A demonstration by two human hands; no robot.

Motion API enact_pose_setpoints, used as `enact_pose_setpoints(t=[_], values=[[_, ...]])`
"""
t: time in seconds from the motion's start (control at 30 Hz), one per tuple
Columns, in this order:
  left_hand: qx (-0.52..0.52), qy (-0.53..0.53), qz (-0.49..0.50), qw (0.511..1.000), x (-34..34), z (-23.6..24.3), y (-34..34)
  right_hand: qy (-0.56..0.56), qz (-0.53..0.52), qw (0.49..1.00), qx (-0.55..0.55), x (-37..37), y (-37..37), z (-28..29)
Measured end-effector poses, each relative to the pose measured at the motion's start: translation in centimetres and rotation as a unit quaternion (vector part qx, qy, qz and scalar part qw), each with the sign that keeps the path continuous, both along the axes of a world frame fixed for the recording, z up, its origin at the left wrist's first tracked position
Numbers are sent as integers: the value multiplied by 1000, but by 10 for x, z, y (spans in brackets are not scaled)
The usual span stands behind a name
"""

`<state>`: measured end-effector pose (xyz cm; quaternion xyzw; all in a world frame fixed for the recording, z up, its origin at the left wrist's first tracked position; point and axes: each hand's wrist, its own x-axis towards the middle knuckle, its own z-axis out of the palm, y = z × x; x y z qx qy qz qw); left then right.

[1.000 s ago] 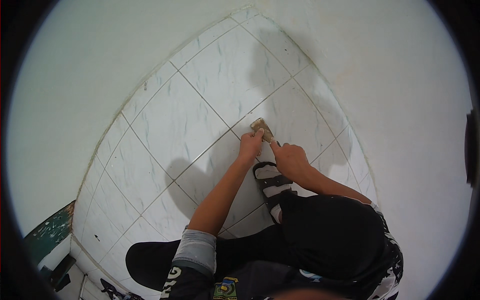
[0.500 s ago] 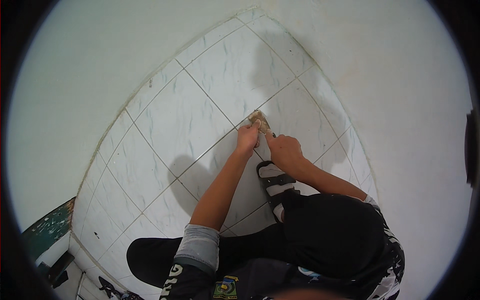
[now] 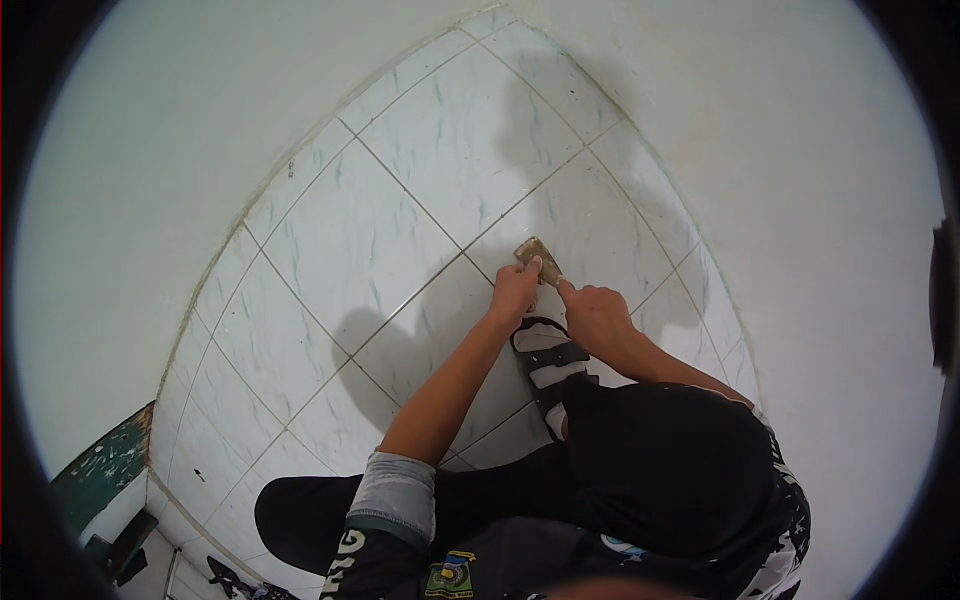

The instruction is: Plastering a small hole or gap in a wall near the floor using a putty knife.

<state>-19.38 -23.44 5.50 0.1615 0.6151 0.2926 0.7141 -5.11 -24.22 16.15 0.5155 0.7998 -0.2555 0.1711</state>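
Observation:
A putty knife (image 3: pixel 549 268) with a worn, brownish blade is held low over the white marbled floor tiles. My right hand (image 3: pixel 600 318) is closed around its handle end, index finger stretched along toward the blade; the handle itself is mostly hidden. My left hand (image 3: pixel 515 290) pinches the side of the blade, thumb lying on top. The blade's wide end points away from me, to the right of a crossing of grout lines (image 3: pixel 462 251). Whether the edge touches the tile, I cannot tell.
Just behind the hands is my foot in a dark strapped sandal (image 3: pixel 550 355). Pale walls (image 3: pixel 800 200) meet the tiles at the far corner. At lower left stand a chipped green panel (image 3: pixel 105 465) and dark objects. Shadows fall across the tiles.
Both hands have drawn the putty knife back toward me and slightly right, away from the grout line it was over. The view has shifted a little.

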Motion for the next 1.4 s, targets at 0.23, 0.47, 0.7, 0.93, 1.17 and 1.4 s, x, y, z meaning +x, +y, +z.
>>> enact_pose_setpoints(t=[0.23, 0.47, 0.7, 0.93, 1.17, 1.4], values=[[13, -11, 57, 998, -8, 0, 25, 54, -22, 997, 57, -5, 24, -8], [-12, -26, 13, 999, 7, 5, -3, 13, -19, 1000, 11, 7, 2, 7], [49, 6, -29, 998, 46, 10, -8, 50, -171, 984, 5, 31, -13, 16], [232, 285, -111, 923, 77, 40, -1, 63, -191, 978, 59, 42, 2, 4], [489, 344, -257, 759, 57, 44, 31, 53, -161, 983, 74, 45, 41, -7], [498, 400, -354, 684, 61, 30, 74, 50, -155, 985, 58, 49, 75, -24]])
